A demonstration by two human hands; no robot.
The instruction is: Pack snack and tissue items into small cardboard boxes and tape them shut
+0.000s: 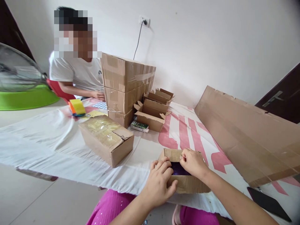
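Note:
A small cardboard box [193, 184] sits at the table's near edge, with its top partly open. Inside it shows something dark purple [180, 169], whose kind I cannot make out. My left hand [160, 178] grips the box's left side, fingers bent over the rim and thumb near the front wall. On the far side of the opening, my right hand [193, 162] has its fingers pinched at the edge of the raised box flap [172, 153]. Its palm and the box's right end are partly hidden by the hand and forearm.
A taped carton [105, 137] lies left of the box. Behind it are stacked cartons [117, 81], open boxes [152, 114] and a small printed pack [139, 126]. A large cardboard sheet [246, 134] stands right, near a dark flat object [268, 201]. A person [77, 73] sits across.

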